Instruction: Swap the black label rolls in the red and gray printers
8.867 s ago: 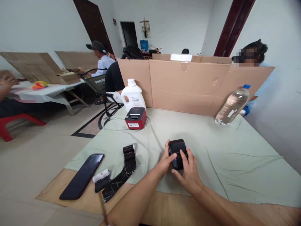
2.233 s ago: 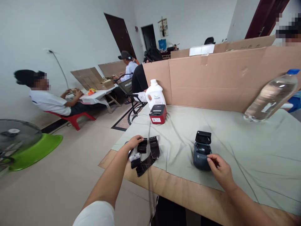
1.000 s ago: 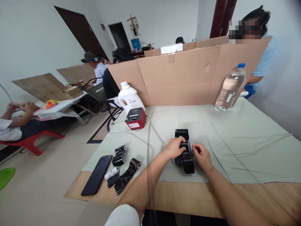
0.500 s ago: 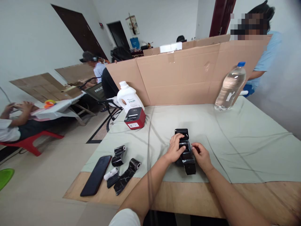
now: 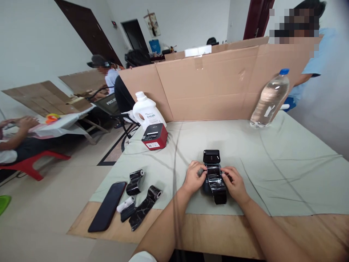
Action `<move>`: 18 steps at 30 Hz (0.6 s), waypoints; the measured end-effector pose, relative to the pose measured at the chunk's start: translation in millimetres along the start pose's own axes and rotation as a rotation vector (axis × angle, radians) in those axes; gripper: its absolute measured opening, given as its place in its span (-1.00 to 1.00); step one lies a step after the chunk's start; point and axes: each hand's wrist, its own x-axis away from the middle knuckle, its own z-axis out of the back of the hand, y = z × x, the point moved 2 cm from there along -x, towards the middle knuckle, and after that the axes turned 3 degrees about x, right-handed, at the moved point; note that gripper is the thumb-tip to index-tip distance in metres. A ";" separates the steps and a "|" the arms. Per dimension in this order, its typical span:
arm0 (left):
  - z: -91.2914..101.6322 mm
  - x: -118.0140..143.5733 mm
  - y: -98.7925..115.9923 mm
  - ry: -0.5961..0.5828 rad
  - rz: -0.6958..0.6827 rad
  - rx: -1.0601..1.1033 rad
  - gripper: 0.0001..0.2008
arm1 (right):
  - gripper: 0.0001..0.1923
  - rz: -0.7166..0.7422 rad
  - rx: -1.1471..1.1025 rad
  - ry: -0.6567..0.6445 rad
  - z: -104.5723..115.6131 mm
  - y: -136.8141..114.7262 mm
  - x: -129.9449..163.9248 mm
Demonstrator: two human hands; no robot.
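**Ana:** Hands on the small black printer (image 5: 211, 171), mid-table on the pale green cloth (image 5: 272, 160). Lid up at the back. Left hand (image 5: 193, 177) pinches the left edge of the glossy black strip (image 5: 218, 183); right hand (image 5: 235, 183) pinches the right edge. The strip runs out of the printer's bay toward the table's front edge.

**Ben:** So both are closed on the strip. What's the risk?

**Ana:** Skew, I'd say. If one hand pulls harder, the strip may sit crooked in the bay and wrinkle or jam under the lid. It looks slick too, so a pinch could slip.

**Ben:** And the printer itself?

**Ana:** Nothing pins it down except those two hands. A sharp tug could drag it along the cloth, which already lies in folds.

**Ben:** Anything near enough to get knocked?

**Ana:** Left of the hands lie two more black rolls (image 5: 135, 183) (image 5: 145, 205), a small white roll (image 5: 125, 204) and a dark phone (image 5: 107, 206) close to the table edge; a left elbow swing could push the phone off. The red printer (image 5: 154, 136), white jug (image 5: 147, 111) and water bottle (image 5: 269, 98) stand well apart by the cardboard screen (image 5: 218, 87).
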 end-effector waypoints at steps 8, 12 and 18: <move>-2.8 -0.6 2.5 0.020 -0.015 0.041 -0.92 | -0.67 0.027 0.003 0.041 2.3 -3.7 2.5; -4.4 -0.2 4.6 0.049 -0.024 0.058 -0.89 | -0.68 0.032 0.001 0.060 2.1 -4.7 3.1; -6.8 1.5 -0.8 0.028 -0.011 0.018 -0.87 | -0.75 0.038 0.007 0.049 0.1 -1.1 4.1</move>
